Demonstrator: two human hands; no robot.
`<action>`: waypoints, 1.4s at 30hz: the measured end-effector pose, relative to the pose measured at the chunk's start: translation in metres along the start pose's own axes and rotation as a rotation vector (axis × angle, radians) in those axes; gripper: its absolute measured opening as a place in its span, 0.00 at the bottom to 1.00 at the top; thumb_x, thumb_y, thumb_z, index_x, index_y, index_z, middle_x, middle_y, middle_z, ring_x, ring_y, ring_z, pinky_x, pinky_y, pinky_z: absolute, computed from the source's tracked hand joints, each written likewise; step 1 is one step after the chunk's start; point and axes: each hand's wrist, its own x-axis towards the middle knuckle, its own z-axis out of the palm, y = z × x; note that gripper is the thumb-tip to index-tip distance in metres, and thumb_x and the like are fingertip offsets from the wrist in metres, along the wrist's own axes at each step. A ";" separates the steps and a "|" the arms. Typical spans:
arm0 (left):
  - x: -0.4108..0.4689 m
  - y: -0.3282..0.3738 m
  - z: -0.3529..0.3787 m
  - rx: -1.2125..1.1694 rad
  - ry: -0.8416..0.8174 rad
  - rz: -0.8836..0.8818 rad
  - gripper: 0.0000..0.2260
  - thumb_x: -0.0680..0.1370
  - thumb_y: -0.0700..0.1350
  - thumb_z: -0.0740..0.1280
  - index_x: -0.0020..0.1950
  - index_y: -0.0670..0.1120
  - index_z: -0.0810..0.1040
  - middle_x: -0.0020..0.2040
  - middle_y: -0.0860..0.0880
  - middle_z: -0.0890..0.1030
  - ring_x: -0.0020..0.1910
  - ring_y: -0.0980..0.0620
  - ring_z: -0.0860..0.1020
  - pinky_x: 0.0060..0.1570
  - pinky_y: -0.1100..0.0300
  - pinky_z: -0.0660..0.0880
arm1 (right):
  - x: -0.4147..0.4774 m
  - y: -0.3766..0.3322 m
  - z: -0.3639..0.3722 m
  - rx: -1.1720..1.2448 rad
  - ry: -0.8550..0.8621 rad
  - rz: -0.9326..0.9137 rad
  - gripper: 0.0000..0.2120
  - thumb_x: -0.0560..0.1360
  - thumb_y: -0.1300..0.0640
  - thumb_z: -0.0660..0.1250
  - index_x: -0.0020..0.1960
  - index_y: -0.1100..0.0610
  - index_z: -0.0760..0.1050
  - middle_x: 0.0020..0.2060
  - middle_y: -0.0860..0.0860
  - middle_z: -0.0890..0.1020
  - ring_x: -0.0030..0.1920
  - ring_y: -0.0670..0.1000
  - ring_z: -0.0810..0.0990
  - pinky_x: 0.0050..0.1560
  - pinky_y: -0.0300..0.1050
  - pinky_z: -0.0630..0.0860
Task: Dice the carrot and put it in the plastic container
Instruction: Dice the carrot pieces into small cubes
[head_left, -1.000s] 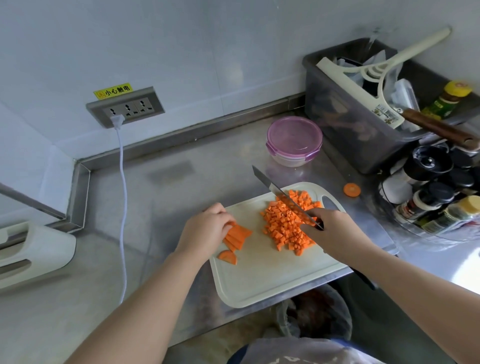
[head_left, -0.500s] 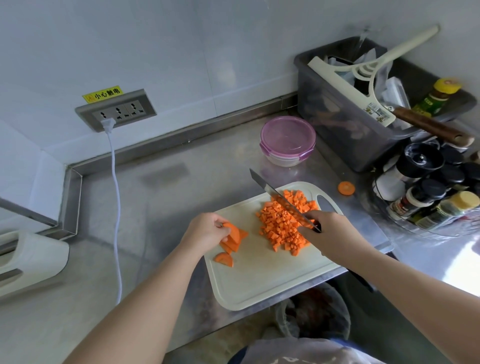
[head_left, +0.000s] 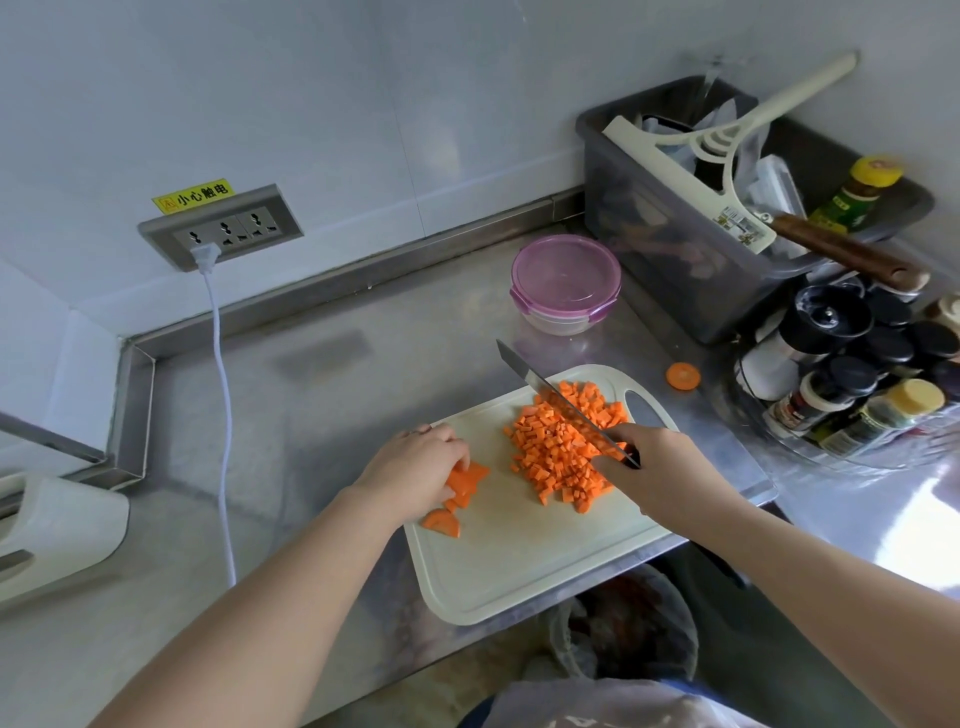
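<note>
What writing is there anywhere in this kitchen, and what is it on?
"小心触电", beside a warning triangle: yellow sticker above the wall socket.
Barcode sticker on the squeegee: too small to read.
Labels on the spice jars and the yellow-capped bottle: blurred, unreadable.

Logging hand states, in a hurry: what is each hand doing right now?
Left hand: closed, fingers curled on the carrot slices.
Right hand: closed, gripping the knife.
</note>
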 end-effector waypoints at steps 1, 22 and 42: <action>0.001 0.000 -0.001 -0.001 -0.011 0.006 0.16 0.75 0.47 0.69 0.63 0.51 0.72 0.62 0.52 0.71 0.62 0.49 0.70 0.58 0.57 0.66 | 0.000 0.000 0.000 0.001 0.002 0.002 0.17 0.79 0.50 0.63 0.66 0.53 0.73 0.35 0.43 0.74 0.29 0.43 0.74 0.30 0.33 0.68; 0.006 -0.001 -0.004 0.141 -0.033 0.167 0.11 0.74 0.47 0.69 0.55 0.50 0.74 0.56 0.53 0.74 0.58 0.50 0.73 0.56 0.57 0.65 | -0.002 -0.003 0.000 -0.009 -0.024 0.000 0.16 0.80 0.51 0.63 0.66 0.53 0.73 0.39 0.44 0.76 0.30 0.42 0.74 0.31 0.32 0.69; -0.016 0.088 0.043 -0.896 0.294 -0.605 0.09 0.76 0.49 0.69 0.51 0.49 0.72 0.42 0.54 0.77 0.44 0.52 0.77 0.43 0.58 0.71 | -0.025 0.003 0.062 -0.017 -0.110 -0.008 0.08 0.80 0.58 0.57 0.41 0.56 0.66 0.38 0.53 0.73 0.40 0.56 0.72 0.40 0.46 0.67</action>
